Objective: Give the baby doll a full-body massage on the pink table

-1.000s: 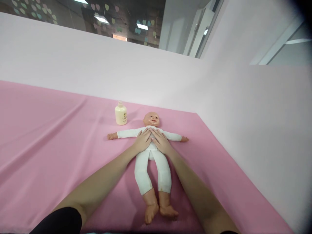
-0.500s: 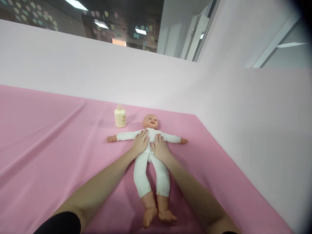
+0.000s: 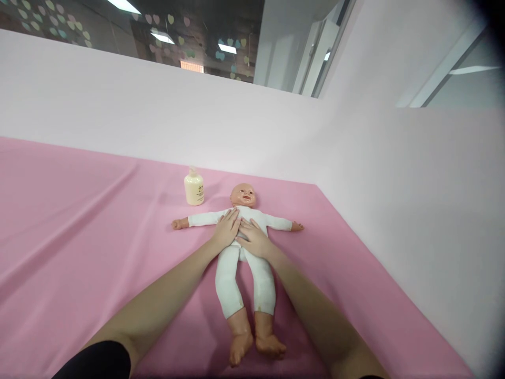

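A baby doll with a white cloth body lies on its back, head away from me and arms spread wide. My left hand rests flat on the left side of its chest, fingers stretched toward the head. On the right side of the belly lies my right hand, its fingers extended and angled up to the left across the doll's middle. The fingertips of my right hand come close to my left hand. Neither hand grips anything.
A cream pump bottle stands upright left of the doll's head. The pink sheet under the doll has long creases at left. White walls border it behind and at right, with a window above the back one.
My right hand has slid and turned leftward over the doll's belly, its fingers now closer to my left hand. My left hand stays on the chest, almost unmoved.
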`<state>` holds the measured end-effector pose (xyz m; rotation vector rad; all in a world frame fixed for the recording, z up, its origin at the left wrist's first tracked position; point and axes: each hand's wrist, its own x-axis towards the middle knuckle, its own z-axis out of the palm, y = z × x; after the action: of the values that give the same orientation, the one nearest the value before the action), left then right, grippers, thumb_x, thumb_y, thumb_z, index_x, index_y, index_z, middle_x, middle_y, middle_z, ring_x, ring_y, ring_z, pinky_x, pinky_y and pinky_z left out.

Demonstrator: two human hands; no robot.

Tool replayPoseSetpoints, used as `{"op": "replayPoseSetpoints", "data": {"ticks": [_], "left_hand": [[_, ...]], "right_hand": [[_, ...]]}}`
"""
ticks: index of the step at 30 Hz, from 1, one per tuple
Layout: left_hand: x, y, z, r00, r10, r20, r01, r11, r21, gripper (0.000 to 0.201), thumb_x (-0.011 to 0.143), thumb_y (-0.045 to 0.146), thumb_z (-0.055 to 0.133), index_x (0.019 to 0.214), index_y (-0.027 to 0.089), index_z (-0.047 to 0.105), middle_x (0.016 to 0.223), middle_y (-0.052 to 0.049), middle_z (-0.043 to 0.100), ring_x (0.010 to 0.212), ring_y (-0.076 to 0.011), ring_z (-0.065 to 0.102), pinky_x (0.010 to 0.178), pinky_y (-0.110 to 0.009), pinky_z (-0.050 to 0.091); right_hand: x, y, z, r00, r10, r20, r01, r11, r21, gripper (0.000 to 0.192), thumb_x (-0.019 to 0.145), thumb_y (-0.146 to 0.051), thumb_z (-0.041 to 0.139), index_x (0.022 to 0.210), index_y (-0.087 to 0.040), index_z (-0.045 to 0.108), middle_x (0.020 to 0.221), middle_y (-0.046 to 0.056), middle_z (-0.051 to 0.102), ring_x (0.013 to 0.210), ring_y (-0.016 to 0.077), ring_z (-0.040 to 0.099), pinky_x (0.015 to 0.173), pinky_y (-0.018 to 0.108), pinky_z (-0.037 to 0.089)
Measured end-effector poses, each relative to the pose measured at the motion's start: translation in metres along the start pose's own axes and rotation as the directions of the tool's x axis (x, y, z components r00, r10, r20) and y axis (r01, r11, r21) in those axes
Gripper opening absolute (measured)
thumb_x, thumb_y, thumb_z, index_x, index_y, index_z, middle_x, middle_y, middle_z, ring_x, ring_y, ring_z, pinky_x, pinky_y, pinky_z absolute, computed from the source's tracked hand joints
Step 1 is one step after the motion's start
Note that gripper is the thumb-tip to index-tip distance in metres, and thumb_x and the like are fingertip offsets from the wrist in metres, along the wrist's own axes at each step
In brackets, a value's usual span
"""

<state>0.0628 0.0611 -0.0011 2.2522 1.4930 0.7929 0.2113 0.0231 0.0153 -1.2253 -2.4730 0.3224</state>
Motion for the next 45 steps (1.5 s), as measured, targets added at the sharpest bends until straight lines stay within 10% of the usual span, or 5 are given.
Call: {"op": "replayPoseSetpoints", "data": {"ticks": [10, 26, 37, 45], "left_hand": [[0.003, -0.009, 0.004, 0.996, -0.040, -0.076, 0.045, 0.996, 0.076, 0.048, 0.094, 0.036, 0.025, 0.136, 0.019, 0.039, 0.145, -0.008, 0.036, 0.135, -0.0239, 0.031, 0.110, -0.045, 0.025], [0.006, -0.045, -0.021, 0.969, -0.123, -0.216, 0.209, 0.873, 0.440, 0.043, 0.091, 0.035, 0.026, 0.106, 0.016, 0.062, 0.112, -0.011, 0.063, 0.107, -0.0269, 0.051, 0.099, -0.042, 0.030], [0.010, -0.065, -0.037, 0.938, -0.236, -0.256, 0.340, 0.775, 0.533, 0.042, 0.090, 0.028, 0.027, 0.096, 0.011, 0.065, 0.099, -0.016, 0.065, 0.095, -0.0298, 0.056, 0.095, -0.049, 0.025], [0.011, -0.075, -0.045, 0.903, -0.300, -0.309, 0.421, 0.761, 0.494, 0.041, 0.088, 0.028, 0.027, 0.093, 0.012, 0.065, 0.103, -0.017, 0.063, 0.106, -0.0345, 0.050, 0.102, -0.060, 0.013]], "right_hand": [[0.000, 0.056, 0.007, 0.945, 0.265, -0.190, -0.257, 0.964, 0.066, 0.052, 0.094, -0.038, 0.032, 0.143, -0.023, 0.028, 0.150, 0.004, 0.024, 0.139, 0.0207, 0.019, 0.112, 0.043, 0.019], [-0.027, 0.097, -0.007, 0.757, 0.475, -0.449, -0.612, 0.756, -0.234, 0.034, 0.093, -0.031, 0.034, 0.111, -0.016, 0.059, 0.113, 0.013, 0.061, 0.113, 0.0278, 0.046, 0.104, 0.050, 0.014], [-0.037, 0.119, -0.015, 0.526, 0.678, -0.514, -0.810, 0.584, -0.060, 0.044, 0.092, -0.034, 0.035, 0.127, -0.011, 0.048, 0.120, 0.017, 0.056, 0.113, 0.0313, 0.047, 0.102, 0.047, 0.018], [-0.039, 0.129, -0.011, 0.314, 0.777, -0.546, -0.828, 0.506, 0.242, 0.066, 0.084, -0.048, 0.045, 0.137, -0.012, 0.034, 0.144, 0.023, 0.024, 0.133, 0.0400, 0.018, 0.102, 0.056, 0.018]]}}
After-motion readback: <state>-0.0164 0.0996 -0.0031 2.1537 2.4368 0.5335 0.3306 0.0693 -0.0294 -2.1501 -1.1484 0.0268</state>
